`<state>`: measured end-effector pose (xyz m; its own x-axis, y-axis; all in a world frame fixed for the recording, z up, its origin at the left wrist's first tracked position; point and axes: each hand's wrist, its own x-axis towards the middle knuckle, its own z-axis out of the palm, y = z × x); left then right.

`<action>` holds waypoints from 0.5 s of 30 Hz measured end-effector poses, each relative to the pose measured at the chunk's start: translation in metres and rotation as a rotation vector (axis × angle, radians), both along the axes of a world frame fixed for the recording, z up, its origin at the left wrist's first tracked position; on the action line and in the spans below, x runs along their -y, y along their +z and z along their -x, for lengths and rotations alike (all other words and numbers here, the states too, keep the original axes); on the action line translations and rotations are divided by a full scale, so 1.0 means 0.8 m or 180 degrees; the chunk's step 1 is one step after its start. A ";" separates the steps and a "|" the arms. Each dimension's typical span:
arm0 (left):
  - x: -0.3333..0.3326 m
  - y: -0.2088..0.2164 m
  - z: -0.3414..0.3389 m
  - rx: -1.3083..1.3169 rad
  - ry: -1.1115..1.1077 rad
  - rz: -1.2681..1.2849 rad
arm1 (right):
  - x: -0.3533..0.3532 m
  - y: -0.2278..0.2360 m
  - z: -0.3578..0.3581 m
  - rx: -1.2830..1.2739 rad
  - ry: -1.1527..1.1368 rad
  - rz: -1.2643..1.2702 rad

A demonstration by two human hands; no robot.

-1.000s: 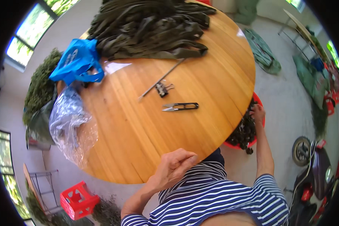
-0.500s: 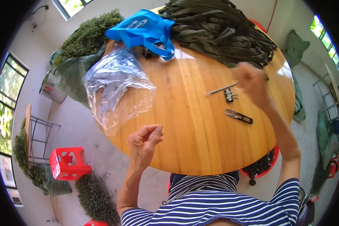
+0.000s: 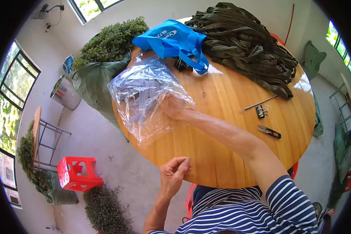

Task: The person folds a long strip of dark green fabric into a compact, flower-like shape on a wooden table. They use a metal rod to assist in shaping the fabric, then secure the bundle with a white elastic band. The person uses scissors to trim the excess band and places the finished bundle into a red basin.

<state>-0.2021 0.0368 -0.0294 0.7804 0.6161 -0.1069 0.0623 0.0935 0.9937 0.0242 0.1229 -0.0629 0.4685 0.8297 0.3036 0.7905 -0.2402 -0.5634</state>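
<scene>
Right hand in clear plastic bag, round wooden table

Right hand (image 3: 174,106) reaches inside the clear plastic bag (image 3: 144,97) at the table's (image 3: 222,156) left edge; grip hidden, cannot tell. Left hand (image 3: 175,171) loosely fisted at near rim, holding nothing visible

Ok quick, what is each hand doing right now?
Left hand: curled shut at the table edge; whether it pinches anything cannot be told.
Right hand: reaching into the clear plastic bag; its fingers are hidden, so cannot tell.
</scene>
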 end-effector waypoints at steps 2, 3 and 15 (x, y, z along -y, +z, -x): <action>-0.004 -0.010 -0.004 0.0118 0.0051 -0.0080 | 0.049 0.036 0.010 -0.0265 0.0301 0.0500; -0.003 -0.012 -0.008 0.0342 0.0239 -0.0211 | 0.076 0.057 0.014 -0.0411 0.0445 0.0736; 0.048 0.040 -0.085 0.0837 -0.1142 -0.3857 | 0.337 0.126 0.038 -0.2240 0.1034 0.1075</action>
